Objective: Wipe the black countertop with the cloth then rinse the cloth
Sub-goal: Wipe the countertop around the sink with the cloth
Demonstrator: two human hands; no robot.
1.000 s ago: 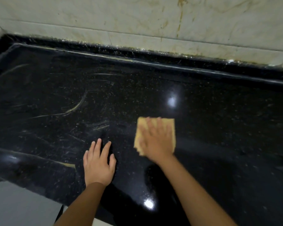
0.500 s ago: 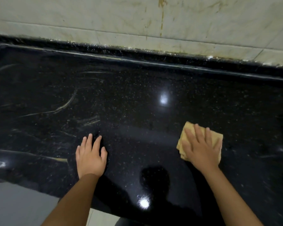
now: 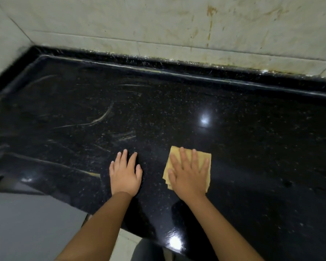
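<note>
Cloth (image 3: 203,158), yellow and folded, lies on the black table (image 3: 252,140), pressed flat under the right hand (image 3: 189,175) with fingers spread straight. At its nine o'clock, apart, the left hand (image 3: 125,173) rests palm-down and relaxed, holding nothing.

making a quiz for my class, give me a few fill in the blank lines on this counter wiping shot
1. The right hand presses flat on a folded ____ cloth.
2. The left hand rests with straight fingers on the bare ____ countertop.
3. The cloth lies to the ____ of the left hand.
4. Behind the countertop stands a stained pale ____.

Missing words: yellow; black; right; wall
</note>
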